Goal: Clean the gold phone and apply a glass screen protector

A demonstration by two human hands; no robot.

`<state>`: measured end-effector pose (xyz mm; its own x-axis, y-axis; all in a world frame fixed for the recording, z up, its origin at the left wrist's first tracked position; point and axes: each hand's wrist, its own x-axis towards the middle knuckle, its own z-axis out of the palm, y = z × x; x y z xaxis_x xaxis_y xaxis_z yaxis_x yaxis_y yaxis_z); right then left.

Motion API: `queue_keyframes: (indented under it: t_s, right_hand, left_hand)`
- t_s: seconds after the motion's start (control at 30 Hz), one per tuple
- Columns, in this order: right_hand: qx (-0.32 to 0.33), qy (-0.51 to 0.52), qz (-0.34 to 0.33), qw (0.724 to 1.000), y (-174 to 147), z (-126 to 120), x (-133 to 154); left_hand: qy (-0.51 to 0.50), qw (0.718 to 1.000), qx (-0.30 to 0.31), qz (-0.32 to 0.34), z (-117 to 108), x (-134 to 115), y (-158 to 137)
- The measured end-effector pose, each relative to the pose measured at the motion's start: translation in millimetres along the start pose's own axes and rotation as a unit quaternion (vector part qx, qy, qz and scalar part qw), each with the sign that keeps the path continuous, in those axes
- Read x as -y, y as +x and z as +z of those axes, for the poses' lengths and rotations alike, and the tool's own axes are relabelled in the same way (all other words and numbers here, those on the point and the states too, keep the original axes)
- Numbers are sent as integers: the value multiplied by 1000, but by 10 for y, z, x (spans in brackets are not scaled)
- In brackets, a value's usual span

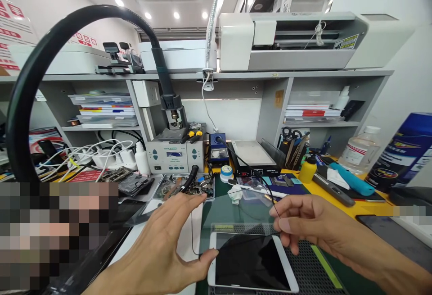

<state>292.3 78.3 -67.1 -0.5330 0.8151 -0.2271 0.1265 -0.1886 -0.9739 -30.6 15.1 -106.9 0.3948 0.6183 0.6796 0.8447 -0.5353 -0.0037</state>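
A thin, clear panel (pixel 232 211) with narrow dark edges is held up in front of me, tilted above a white-framed tablet (pixel 251 259). My left hand (pixel 168 236) spans the panel's left side, thumb low and fingers high. At the right edge, my right hand (pixel 300 220) pinches it between thumb and fingers. The tablet lies face up, its screen dark, on a black perforated mat (pixel 310 268). My left thumb tip is close by the tablet's upper left corner; whether it touches I cannot tell.
Behind stand a grey soldering station (pixel 175 155), a tray of small parts (pixel 165 187), a heating plate (pixel 253 155) and a round tin (pixel 226 173). A thick black hose (pixel 20 97) arches at left. Bottles (pixel 359 151) and a blue can (pixel 401 151) stand right.
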Motion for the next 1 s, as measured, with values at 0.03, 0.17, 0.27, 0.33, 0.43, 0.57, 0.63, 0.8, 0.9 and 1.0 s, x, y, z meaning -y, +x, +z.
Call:
queue_keyframes:
  t_s: [0.03, 0.17, 0.27, 0.33, 0.43, 0.57, 0.63, 0.8, 0.9, 1.0]
  right_hand:
    - [1, -7, -3, 1000, 1, -4, -2]
    - [-3, -20, -2, 1000, 24, -7, -17]
    - [-28, -24, 8, 999, 48, 13, -37]
    - [-39, -20, 7, 999, 61, 29, -52]
    - [-43, -15, 7, 999, 71, 39, -73]
    - [-42, -32, 14, 998, 69, 26, -79]
    - [-32, -35, 7, 999, 62, 23, -66]
    - [10, -16, -29, 999, 34, 38, -35]
    - [16, -6, -31, 999, 27, 39, -37]
    - [13, -6, -30, 999, 26, 36, -38]
  left_hand:
    - [0, 1000, 2, -1, 3, 1, -7]
    - [-8, 1000, 1, -2, 19, -10, -23]
    - [-26, 1000, 10, -7, 19, -37, -13]
    - [-43, 999, 20, -8, 10, -56, 3]
    - [-54, 998, 15, 3, -6, -76, 25]
    - [-58, 998, 11, 10, -14, -82, 33]
    - [-57, 998, 15, 5, -11, -78, 26]
    - [-33, 999, 15, 1, -6, -59, 7]
    - [-18, 1000, 12, 7, -10, -52, 5]
    - [-16, 1000, 14, 8, -13, -47, 0]
